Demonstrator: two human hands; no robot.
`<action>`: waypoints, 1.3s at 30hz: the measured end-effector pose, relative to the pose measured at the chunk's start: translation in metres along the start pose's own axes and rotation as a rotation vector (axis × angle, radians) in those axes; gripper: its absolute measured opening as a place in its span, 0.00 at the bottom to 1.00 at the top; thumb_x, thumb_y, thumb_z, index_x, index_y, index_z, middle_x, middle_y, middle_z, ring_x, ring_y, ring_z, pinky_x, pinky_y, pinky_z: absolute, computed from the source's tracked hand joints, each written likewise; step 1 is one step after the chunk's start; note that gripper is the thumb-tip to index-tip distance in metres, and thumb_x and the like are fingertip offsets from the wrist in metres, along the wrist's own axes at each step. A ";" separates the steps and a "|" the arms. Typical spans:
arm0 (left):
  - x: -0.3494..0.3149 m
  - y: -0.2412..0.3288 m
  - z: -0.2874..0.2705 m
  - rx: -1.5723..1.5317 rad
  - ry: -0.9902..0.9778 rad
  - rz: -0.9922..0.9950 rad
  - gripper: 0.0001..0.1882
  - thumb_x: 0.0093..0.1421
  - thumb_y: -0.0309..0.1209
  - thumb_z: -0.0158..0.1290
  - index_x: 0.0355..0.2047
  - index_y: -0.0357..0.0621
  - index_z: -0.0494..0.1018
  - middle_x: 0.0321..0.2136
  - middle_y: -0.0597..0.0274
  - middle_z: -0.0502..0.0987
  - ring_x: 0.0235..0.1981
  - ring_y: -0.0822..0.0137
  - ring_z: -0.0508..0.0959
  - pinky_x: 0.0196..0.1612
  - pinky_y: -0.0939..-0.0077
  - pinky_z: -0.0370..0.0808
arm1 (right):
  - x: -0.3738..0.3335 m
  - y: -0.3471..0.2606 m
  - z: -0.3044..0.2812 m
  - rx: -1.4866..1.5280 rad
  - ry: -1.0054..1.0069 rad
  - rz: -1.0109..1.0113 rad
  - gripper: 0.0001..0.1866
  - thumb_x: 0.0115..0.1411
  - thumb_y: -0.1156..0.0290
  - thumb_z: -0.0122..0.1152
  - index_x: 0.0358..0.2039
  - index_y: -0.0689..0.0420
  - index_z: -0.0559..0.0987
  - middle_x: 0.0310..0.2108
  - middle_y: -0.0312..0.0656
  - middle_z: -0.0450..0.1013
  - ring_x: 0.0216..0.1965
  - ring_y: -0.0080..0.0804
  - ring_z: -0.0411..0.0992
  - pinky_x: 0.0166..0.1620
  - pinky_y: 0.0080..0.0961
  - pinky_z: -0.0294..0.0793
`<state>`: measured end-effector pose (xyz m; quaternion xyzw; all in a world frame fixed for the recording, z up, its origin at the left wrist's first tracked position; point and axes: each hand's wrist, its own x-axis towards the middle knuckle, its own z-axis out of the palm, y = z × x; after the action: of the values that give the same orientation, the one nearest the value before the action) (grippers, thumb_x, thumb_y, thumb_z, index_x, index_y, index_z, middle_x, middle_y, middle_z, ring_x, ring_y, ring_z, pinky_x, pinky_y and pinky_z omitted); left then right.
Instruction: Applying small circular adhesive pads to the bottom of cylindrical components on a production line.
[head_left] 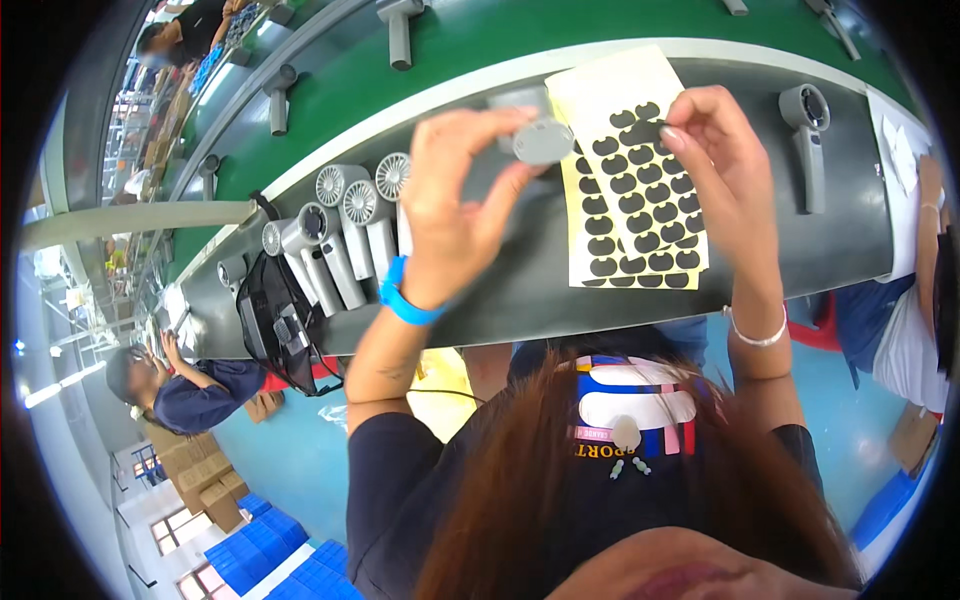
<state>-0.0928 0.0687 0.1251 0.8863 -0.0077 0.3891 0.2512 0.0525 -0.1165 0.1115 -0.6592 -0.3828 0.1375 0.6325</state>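
Note:
My left hand [455, 205], with a blue wristband, grips a grey handheld fan [543, 144] between thumb and fingers. The oval end of its handle faces me, and the rest is blurred or hidden behind the fingers. Just right of it, my right hand [728, 175] is pinched on a small black sticker, mostly covered by the fingertips. Beneath that hand lie overlapping pale yellow sticker sheets [585, 85], bearing rows of black rounded stickers [637, 222]. The top part of the upper sheet is bare backing.
Several grey handheld fans [345, 270] stand in a cluster at the left, beside a black mesh bag [265, 315]. Another fan [806, 150] lies at the right. Beyond the bench's pale rail runs a green belt [470, 50] carrying spaced fans. People sit at both sides.

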 end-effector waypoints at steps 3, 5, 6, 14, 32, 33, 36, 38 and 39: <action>-0.035 0.011 0.013 -0.285 0.001 -0.282 0.19 0.46 0.13 0.58 0.39 0.38 0.74 0.41 0.55 0.78 0.29 0.69 0.77 0.32 0.80 0.75 | -0.022 -0.024 0.014 0.184 -0.011 -0.068 0.16 0.56 0.85 0.54 0.44 0.60 0.64 0.30 0.36 0.67 0.37 0.24 0.69 0.43 0.19 0.67; -0.044 0.026 0.022 -0.411 0.041 -0.363 0.18 0.46 0.12 0.57 0.39 0.37 0.73 0.42 0.54 0.77 0.31 0.69 0.78 0.33 0.79 0.77 | -0.032 -0.030 0.018 0.208 -0.032 -0.039 0.19 0.55 0.86 0.55 0.46 0.60 0.62 0.31 0.37 0.68 0.41 0.28 0.70 0.45 0.21 0.68; -0.045 0.031 0.024 -0.532 0.085 -0.433 0.18 0.46 0.11 0.56 0.39 0.36 0.73 0.43 0.53 0.77 0.33 0.68 0.79 0.35 0.79 0.78 | -0.035 -0.032 0.019 0.233 -0.049 -0.021 0.22 0.54 0.87 0.55 0.48 0.59 0.61 0.31 0.39 0.69 0.44 0.32 0.72 0.46 0.23 0.68; -0.047 0.042 0.021 -0.673 -0.094 -0.411 0.21 0.49 0.12 0.56 0.46 0.33 0.73 0.47 0.50 0.72 0.38 0.66 0.79 0.38 0.77 0.81 | -0.045 -0.037 0.026 0.317 -0.084 0.130 0.20 0.53 0.89 0.55 0.45 0.60 0.61 0.33 0.40 0.69 0.46 0.31 0.72 0.46 0.20 0.72; -0.046 0.038 0.016 -0.859 -0.135 -0.490 0.21 0.51 0.13 0.56 0.47 0.33 0.73 0.49 0.49 0.71 0.35 0.69 0.77 0.38 0.81 0.80 | -0.045 -0.046 0.027 0.232 -0.064 0.154 0.20 0.52 0.90 0.54 0.43 0.60 0.62 0.35 0.39 0.68 0.43 0.29 0.72 0.43 0.20 0.76; -0.046 0.038 0.016 -0.858 -0.135 -0.491 0.21 0.51 0.13 0.56 0.47 0.33 0.73 0.49 0.49 0.71 0.35 0.69 0.77 0.38 0.81 0.80 | -0.045 -0.047 0.027 0.233 -0.064 0.155 0.20 0.52 0.90 0.54 0.43 0.60 0.62 0.35 0.39 0.68 0.43 0.29 0.72 0.43 0.20 0.76; -0.047 0.038 0.016 -0.869 -0.121 -0.506 0.20 0.52 0.14 0.56 0.47 0.33 0.73 0.49 0.49 0.72 0.35 0.69 0.77 0.37 0.81 0.80 | -0.044 -0.048 0.027 0.201 -0.072 0.160 0.20 0.52 0.89 0.54 0.43 0.60 0.62 0.34 0.40 0.68 0.43 0.29 0.72 0.42 0.20 0.76; -0.048 0.038 0.016 -0.855 -0.117 -0.501 0.19 0.52 0.14 0.56 0.46 0.33 0.74 0.48 0.49 0.72 0.35 0.69 0.78 0.37 0.81 0.80 | -0.044 -0.048 0.027 0.187 -0.088 0.156 0.20 0.52 0.89 0.54 0.43 0.60 0.62 0.34 0.41 0.69 0.44 0.29 0.73 0.42 0.20 0.76; -0.048 0.038 0.016 -0.858 -0.119 -0.500 0.19 0.52 0.14 0.56 0.46 0.33 0.74 0.48 0.49 0.72 0.35 0.69 0.78 0.37 0.81 0.80 | -0.044 -0.048 0.027 0.185 -0.085 0.156 0.20 0.52 0.89 0.54 0.43 0.60 0.62 0.34 0.41 0.69 0.44 0.29 0.73 0.42 0.20 0.76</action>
<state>-0.1230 0.0194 0.0992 0.6985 0.0313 0.2276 0.6778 -0.0105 -0.1310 0.1395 -0.6196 -0.3425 0.2490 0.6609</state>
